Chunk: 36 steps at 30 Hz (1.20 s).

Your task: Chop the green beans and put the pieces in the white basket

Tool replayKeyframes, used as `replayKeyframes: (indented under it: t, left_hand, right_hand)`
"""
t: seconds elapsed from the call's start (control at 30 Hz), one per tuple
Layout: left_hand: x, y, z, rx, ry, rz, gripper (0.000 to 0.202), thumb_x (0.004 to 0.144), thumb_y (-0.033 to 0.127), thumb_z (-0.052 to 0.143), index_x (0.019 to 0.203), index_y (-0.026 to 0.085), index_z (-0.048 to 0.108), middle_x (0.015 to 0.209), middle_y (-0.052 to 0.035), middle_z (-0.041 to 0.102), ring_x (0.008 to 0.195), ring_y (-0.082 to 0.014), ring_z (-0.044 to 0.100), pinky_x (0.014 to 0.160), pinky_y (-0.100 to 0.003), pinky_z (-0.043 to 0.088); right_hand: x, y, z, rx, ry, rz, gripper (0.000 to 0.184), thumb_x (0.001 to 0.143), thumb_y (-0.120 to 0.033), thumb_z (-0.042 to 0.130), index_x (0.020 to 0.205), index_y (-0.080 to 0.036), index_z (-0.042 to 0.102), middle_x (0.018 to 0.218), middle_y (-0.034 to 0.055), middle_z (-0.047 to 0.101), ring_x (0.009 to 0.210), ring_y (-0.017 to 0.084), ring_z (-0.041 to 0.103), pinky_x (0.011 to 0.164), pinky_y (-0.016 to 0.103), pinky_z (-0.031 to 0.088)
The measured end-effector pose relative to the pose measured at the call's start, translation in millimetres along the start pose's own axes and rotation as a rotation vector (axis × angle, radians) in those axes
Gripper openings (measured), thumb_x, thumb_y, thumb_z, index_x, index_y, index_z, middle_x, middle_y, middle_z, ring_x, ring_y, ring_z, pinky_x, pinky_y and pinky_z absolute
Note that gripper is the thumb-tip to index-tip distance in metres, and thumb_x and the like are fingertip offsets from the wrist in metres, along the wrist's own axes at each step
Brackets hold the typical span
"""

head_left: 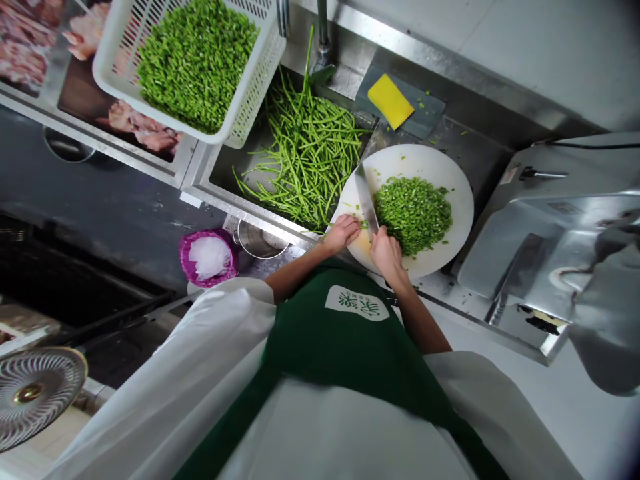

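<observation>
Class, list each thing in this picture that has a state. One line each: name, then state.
left hand, curled over held stems
right hand, closed on cleaver handle
cleaver, blade down on board
cutting board, carrying chopped pile
long stems, uncut, heaped in sink
basket, filled with chopped greens
sponge, lying flat

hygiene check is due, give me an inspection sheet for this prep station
surface: round white cutting board on steel counter, green scraps scattered
job's things: cleaver, pile of chopped greens, long green stems in sink, white basket of chopped greens
clutter: yellow sponge, pink-lined bucket
hands: left hand holds stem bunch on board, right hand grips cleaver
cables: black cable behind steel machine
surroundings: fan, raw meat in trays
</observation>
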<state>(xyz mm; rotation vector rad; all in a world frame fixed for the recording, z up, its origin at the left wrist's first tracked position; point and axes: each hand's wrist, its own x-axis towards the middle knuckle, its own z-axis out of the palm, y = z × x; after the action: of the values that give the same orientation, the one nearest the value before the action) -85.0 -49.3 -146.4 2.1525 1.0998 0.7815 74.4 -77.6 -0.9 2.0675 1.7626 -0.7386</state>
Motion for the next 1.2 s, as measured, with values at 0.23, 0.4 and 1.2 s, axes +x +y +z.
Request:
replayKeyframes:
  t: [0.23,0.4,1.2]
  left_hand:
    - [-11.8,-6.0,-5.6,0.035,0.056,-0.061,0.033,0.107,0.038,0.043,0.106,0.018,0.069,0.105,-0.0113,0.066,0.104,-0.0236,0.057,0.095,-0.044,0.049]
    - [-12.2,-5.8,-6.9,0.0,0.058,-0.067,0.035,0.107,0.04,0.042,0.106,0.02,0.071,0.105,-0.0117,0.066,0.102,-0.0244,0.057,0.093,-0.044,0.049]
    - [-25.9,-3.6,-4.5,-0.005,0.204,-0.068,0.031,0.107,0.037,0.045,0.095,0.02,0.068,0.093,-0.0091,0.067,0.092,-0.0214,0.061,0.086,-0.042,0.053]
  right_hand:
    - [-1.6,-4.1,5.4,-0.012,0.009,-0.019,0.037,0.109,-0.028,0.03,0.132,-0.01,0.052,0.11,0.0196,0.074,0.1,0.027,0.07,0.084,0.032,0.046]
    - [-0.8,-2.5,8.4,-0.035,0.027,-0.031,0.035,0.109,-0.029,0.031,0.128,-0.01,0.054,0.106,0.0196,0.074,0.096,0.028,0.071,0.081,0.032,0.045]
    - [-10.5,-17.3,18.7,-0.088,0.044,-0.104,0.038,0.11,-0.028,0.03,0.134,-0.01,0.053,0.102,0.0182,0.075,0.093,0.027,0.073,0.079,0.032,0.046]
